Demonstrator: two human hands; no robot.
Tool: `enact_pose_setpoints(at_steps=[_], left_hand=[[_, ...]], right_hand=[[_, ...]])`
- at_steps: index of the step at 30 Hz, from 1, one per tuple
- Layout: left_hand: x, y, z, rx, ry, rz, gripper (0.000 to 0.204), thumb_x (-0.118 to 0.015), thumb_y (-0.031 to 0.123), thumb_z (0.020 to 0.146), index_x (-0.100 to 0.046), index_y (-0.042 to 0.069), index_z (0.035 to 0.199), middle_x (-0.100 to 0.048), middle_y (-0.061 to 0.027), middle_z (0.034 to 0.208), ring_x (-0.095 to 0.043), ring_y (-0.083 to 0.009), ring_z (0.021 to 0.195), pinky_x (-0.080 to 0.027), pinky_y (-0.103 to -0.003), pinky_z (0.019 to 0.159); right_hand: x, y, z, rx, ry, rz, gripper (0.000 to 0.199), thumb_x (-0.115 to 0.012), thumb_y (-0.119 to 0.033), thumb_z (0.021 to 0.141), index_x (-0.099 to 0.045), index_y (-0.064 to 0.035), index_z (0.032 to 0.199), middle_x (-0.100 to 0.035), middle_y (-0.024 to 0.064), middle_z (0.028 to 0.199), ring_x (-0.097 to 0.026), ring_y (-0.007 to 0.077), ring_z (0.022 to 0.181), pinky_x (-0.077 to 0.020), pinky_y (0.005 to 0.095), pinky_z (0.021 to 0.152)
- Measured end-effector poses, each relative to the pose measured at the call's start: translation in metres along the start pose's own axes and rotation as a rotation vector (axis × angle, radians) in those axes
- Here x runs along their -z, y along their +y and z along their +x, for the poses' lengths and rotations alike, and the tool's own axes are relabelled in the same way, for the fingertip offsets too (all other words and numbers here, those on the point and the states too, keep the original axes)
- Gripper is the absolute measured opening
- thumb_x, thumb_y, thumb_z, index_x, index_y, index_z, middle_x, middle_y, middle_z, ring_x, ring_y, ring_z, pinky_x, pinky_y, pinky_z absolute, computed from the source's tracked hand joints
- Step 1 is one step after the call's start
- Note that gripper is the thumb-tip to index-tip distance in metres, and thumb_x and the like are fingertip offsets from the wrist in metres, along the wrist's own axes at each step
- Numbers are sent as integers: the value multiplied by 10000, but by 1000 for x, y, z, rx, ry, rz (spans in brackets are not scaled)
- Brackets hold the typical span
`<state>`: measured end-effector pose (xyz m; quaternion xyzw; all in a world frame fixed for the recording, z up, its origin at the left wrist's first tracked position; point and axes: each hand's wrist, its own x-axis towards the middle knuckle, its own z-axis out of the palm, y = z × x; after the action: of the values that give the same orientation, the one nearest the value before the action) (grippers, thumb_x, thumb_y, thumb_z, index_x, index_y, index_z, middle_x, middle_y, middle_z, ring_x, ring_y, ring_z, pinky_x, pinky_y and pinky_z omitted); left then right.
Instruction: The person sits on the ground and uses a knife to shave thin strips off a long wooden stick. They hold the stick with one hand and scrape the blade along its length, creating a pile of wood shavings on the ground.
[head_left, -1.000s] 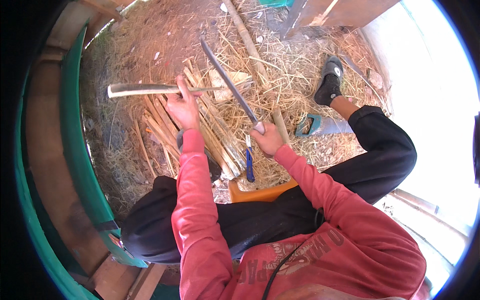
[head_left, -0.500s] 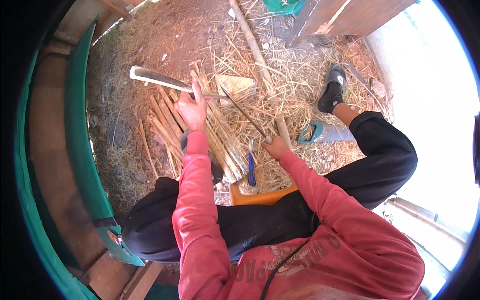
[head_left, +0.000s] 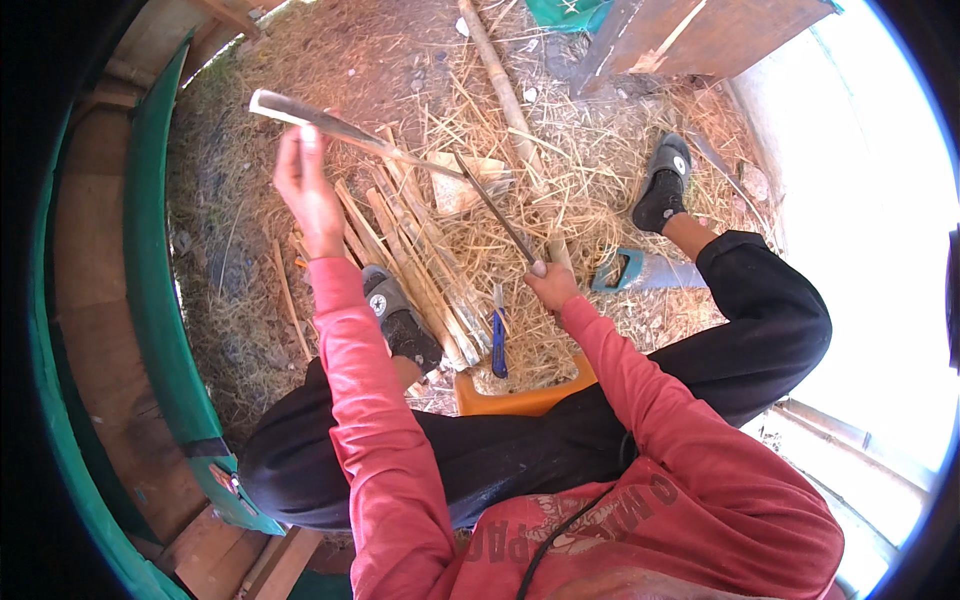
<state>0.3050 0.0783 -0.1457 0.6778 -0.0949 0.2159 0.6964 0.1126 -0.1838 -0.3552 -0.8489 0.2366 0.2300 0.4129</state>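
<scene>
My left hand grips a long split bamboo strip, holding it up and out to the left over the straw. My right hand is closed on the handle of a long knife, whose blade points up-left and meets the far end of the strip near a pale wood block. Both sleeves are red. Below the strip lies a pile of several cut bamboo slats.
A blue utility knife lies on the straw beside an orange stool. A teal-handled saw rests by my right leg. A green curved wall runs on the left. A bamboo pole and wooden boards lie beyond.
My left hand has swung the bamboo strip upward and to the left. The knife blade has dropped from a raised position down onto the strip's far end.
</scene>
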Motion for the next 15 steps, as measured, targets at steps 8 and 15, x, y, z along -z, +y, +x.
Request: enact_pose_setpoints(at_steps=[8,15], left_hand=[[-17,30,13,-46,-313,-124,403,-524,352,932,-537,17,1155,-569,-102,909,-574,-214,808,-457,-376,818],[-43,56,28,-11,77,-204,677,-335,706,919,-424,69,707,-326,2,536,-293,-99,436,-206,-247,402]], right_hand=[[-2,-4,0,284,-51,-372,481,-532,-446,874,-661,7,970,-649,249,950,-605,390,970,-469,440,887],[2,-7,3,-198,-283,368,301,-636,-303,838,-638,-3,868,-597,136,649,-594,259,603,-498,380,615]])
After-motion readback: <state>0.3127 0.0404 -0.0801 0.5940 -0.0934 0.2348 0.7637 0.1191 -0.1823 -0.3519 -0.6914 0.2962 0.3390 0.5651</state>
